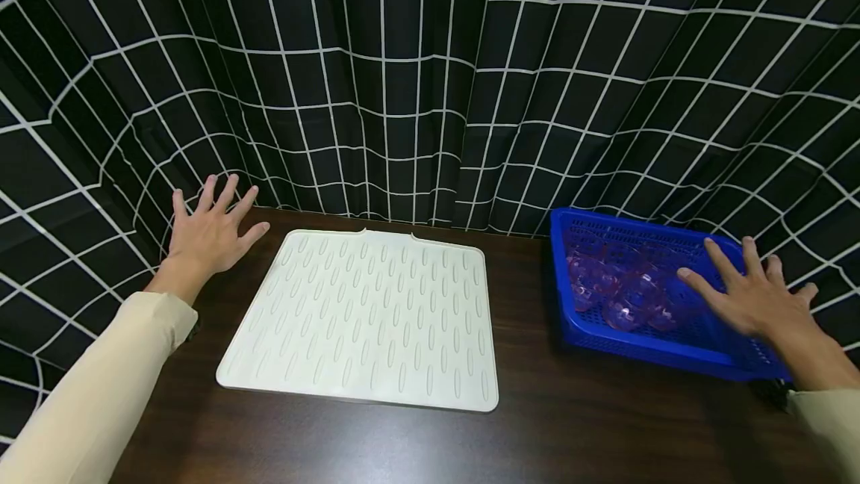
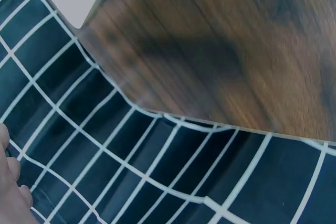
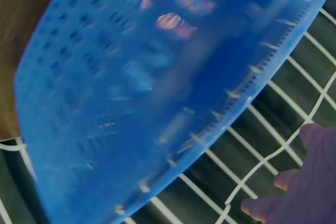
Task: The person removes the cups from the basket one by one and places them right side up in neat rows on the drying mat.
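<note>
My left hand [image 1: 207, 234], fingers spread, is held near the far left corner of a white ridged mat [image 1: 366, 312]. Nothing is in its grasp. Over the right end of a blue plastic basket [image 1: 645, 349] is my right hand [image 1: 755, 297], its fingers spread apart and holding nothing. Several clear pinkish balls [image 1: 625, 290] lie together in the left part of the basket. The right wrist view shows the basket's perforated wall [image 3: 105, 77] close up, with the right hand's fingers [image 3: 286, 179] beside it.
The mat and basket stand on a dark brown wooden table [image 1: 524, 409], with a strip of table between them. A black curtain [image 1: 403, 95] with a white grid hangs behind the table and along both sides.
</note>
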Demonstrator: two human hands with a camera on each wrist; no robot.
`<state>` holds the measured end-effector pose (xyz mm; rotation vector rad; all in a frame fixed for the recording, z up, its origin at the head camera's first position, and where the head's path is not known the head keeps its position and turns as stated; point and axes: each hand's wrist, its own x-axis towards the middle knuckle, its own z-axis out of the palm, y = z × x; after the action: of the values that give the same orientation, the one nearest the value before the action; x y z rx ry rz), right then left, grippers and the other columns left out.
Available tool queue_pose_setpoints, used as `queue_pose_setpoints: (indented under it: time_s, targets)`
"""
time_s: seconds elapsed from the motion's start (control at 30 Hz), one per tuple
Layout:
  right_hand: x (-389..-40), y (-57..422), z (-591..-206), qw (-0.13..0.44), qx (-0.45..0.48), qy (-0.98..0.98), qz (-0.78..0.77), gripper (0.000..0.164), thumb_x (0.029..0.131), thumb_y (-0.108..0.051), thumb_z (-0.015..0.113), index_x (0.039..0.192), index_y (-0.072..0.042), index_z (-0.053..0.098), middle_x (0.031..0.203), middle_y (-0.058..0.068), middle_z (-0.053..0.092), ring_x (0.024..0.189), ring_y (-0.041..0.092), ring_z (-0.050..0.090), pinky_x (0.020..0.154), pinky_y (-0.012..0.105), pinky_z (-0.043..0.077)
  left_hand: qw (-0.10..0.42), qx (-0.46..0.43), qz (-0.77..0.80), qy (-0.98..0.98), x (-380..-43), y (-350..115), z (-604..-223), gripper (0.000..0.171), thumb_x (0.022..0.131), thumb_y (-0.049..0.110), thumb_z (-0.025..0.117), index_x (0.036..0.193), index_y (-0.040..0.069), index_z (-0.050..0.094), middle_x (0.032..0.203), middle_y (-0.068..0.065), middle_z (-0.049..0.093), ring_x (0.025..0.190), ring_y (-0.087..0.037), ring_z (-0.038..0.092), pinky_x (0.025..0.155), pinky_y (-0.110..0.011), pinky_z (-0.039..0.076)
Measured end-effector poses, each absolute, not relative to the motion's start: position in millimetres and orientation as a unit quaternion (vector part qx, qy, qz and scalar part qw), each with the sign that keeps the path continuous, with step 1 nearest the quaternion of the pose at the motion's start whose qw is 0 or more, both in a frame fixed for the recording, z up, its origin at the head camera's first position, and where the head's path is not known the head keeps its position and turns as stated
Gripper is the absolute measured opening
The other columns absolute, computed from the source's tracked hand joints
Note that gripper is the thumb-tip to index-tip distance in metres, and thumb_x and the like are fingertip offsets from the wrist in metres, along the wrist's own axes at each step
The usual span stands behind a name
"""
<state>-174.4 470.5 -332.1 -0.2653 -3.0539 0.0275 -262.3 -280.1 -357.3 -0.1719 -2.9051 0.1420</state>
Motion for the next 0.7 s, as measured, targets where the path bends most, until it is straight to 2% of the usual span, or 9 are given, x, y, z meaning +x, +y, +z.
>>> queue_pose_setpoints:
  time_s: [0.27,0.37,0.5,0.7]
  targets:
    - [-152.3,489.9,-344.2,0.029,-0.096,-0.995,0.020,0.097,0.096,-0.072,0.027,0.155,-0.005,-0.012,0.151,0.042,-0.014,0.130,0.074,-0.003,0.090,0.091,0.005,0.083,-0.098,0.013,-0.992,-254.8,-270.4,-369.3,0.076,0.101,0.061,0.038,0.159,0.014,0.024,0.165,-0.020,0.011,0.150,-0.045,0.005,0.111,-0.073,-0.004]
    - [-143.6,496.7,-350.1,0.025,-0.102,-0.994,0.017,0.098,0.096,-0.071,0.028,0.154,-0.003,-0.011,0.150,0.044,-0.012,0.129,0.075,0.000,0.090,0.090,0.009,0.060,-0.121,0.011,-0.991,-249.9,-267.3,-373.2,0.076,0.100,0.063,0.037,0.159,0.015,0.026,0.164,-0.020,0.014,0.149,-0.046,0.007,0.110,-0.075,0.001]
    - [-134.8,504.8,-357.2,0.014,-0.107,-0.994,0.010,0.097,0.097,-0.070,0.028,0.154,-0.001,-0.009,0.150,0.045,-0.010,0.129,0.074,0.004,0.089,0.090,0.014,0.019,-0.142,0.002,-0.990,-242.5,-265.2,-379.6,0.077,0.100,0.064,0.037,0.159,0.016,0.025,0.164,-0.022,0.014,0.149,-0.047,0.006,0.109,-0.076,0.002]
    - [-128.1,515.0,-367.4,0.000,-0.115,-0.993,0.012,0.098,0.097,-0.070,0.028,0.153,0.003,-0.007,0.147,0.048,-0.009,0.129,0.074,0.003,0.091,0.088,0.014,-0.014,-0.154,-0.016,-0.988,-233.4,-263.6,-394.2,0.078,0.099,0.062,0.043,0.158,0.015,0.026,0.163,-0.023,0.015,0.148,-0.049,0.008,0.108,-0.077,0.003]
